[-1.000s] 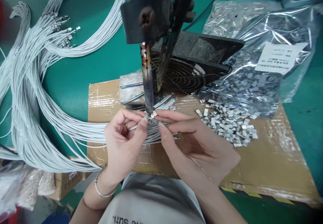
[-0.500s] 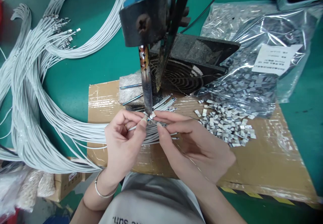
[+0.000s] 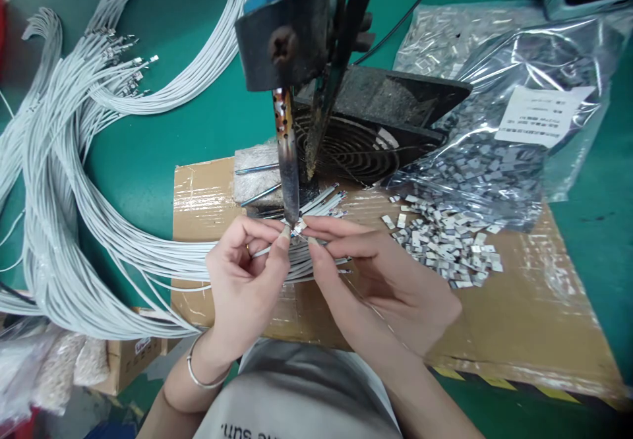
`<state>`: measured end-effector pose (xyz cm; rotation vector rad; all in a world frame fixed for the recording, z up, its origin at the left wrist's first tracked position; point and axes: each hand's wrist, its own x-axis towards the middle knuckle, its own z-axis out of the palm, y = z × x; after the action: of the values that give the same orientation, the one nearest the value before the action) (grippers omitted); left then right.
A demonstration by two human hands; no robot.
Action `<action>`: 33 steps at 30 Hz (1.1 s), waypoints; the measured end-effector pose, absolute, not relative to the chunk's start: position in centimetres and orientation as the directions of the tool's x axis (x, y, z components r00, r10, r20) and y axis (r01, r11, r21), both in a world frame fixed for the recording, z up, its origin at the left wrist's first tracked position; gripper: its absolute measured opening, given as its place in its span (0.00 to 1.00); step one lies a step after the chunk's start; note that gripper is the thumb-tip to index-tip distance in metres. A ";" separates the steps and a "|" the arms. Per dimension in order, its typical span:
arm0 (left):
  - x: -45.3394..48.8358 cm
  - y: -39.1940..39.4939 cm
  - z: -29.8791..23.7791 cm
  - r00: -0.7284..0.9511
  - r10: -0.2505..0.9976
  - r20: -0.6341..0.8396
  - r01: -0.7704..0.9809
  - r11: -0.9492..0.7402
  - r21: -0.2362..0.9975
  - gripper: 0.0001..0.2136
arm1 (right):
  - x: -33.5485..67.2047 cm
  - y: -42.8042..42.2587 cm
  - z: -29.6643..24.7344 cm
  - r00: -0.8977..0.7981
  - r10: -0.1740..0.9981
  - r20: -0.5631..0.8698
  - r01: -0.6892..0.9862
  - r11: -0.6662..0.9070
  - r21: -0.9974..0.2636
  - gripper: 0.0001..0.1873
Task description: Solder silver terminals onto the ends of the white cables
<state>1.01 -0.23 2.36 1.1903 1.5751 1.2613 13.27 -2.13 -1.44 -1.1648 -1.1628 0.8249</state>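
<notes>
My left hand (image 3: 244,281) pinches a thin white wire (image 3: 262,250) between thumb and forefinger, its end held up under the tip of a fixed soldering iron (image 3: 287,155). My right hand (image 3: 380,281) pinches a small metal terminal (image 3: 299,226) against that wire end, right at the iron's tip. Both hands hover over a taped cardboard sheet (image 3: 519,307). A bundle of white wires (image 3: 99,248) curves from the left into my hands. A loose pile of small metal terminals (image 3: 445,241) lies just right of my right hand.
A black fan housing (image 3: 366,129) and the iron's dark stand (image 3: 287,37) stand behind my hands. Clear plastic bags of terminals (image 3: 519,136) lie at the right. More white wire looms (image 3: 163,89) lie on the green table (image 3: 173,142). A small cardboard box (image 3: 128,356) sits lower left.
Barely anything has moved: both hands keep the same pinch at the iron's tip, and the view has shifted very slightly.
</notes>
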 end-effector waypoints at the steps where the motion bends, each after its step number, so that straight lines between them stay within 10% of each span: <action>1: 1.0 -0.2 2.4 -0.259 0.966 -0.018 0.198 0.072 0.978 0.09 | 13.3 -2.2 -1.4 0.239 0.940 0.244 0.066 0.235 -0.970 0.12; 33: 0.9 -0.3 2.3 -0.263 0.965 0.020 0.229 0.042 0.973 0.08 | 13.1 -2.0 -1.5 0.249 0.933 0.259 0.056 0.253 -0.966 0.13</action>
<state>0.93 -0.26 2.28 1.2350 1.5902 1.2763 13.13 -1.99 -1.46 -1.1436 -1.1481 0.8213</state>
